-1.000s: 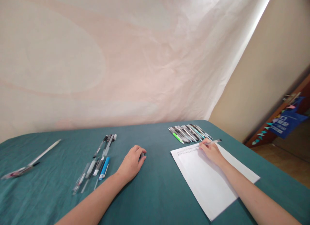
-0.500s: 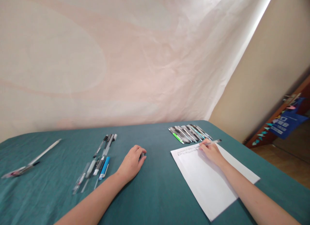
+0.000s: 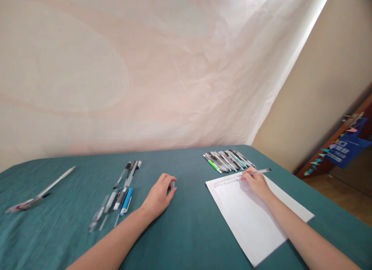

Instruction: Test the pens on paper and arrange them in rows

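Note:
My right hand (image 3: 255, 181) is closed around a slim pen (image 3: 263, 171), whose rear end points to the right. Its tip is at the upper part of a white sheet of paper (image 3: 255, 227), by small rows of dark handwriting (image 3: 225, 180). On the cloth to the left of the paper rests my left hand (image 3: 159, 193), fingers curled around a small translucent pen cap (image 3: 172, 184) that shows between thumb and forefinger. Just beyond the paper's top edge lies a row of several pens (image 3: 229, 160), with a green one (image 3: 214, 165) near its left end.
Left of my left forearm, several pens (image 3: 112, 202) and a blue marker (image 3: 126, 201) lie grouped on the green tablecloth (image 3: 186, 231). A long white pen (image 3: 56, 181) and others lie at the far left. A pale curtain (image 3: 174, 87) hangs behind the table.
The pen in my right hand has shifted slightly to the right along the writing. My left hand stays in place, and more of the cap shows. The whole view has drifted a little.

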`<state>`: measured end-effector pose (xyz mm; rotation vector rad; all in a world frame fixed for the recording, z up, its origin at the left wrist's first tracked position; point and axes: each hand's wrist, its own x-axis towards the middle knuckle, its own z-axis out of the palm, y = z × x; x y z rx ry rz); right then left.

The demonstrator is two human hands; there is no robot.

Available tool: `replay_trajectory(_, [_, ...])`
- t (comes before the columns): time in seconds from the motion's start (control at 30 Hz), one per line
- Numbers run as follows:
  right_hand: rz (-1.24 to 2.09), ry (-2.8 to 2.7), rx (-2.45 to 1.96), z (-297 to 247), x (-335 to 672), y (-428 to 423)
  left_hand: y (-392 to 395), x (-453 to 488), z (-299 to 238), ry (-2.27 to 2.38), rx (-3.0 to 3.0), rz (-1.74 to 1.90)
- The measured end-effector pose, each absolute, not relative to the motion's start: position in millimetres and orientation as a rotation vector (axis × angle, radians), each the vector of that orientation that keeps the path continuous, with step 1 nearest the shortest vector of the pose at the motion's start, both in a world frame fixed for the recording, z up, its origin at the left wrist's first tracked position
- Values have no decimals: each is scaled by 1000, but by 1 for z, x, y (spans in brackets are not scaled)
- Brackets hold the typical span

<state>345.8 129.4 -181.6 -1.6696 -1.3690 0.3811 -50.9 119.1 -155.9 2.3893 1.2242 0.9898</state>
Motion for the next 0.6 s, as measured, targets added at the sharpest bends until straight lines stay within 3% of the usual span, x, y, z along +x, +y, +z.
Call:
replay_trajectory(0.2, [378,-1436,-1539,-156,318,121,120,-51,-157,1253,2255,1093])
replay_trajectory(0.6, [968,-1864,-1012,-109,151,110,134,-58,-164,1164,1436,1320])
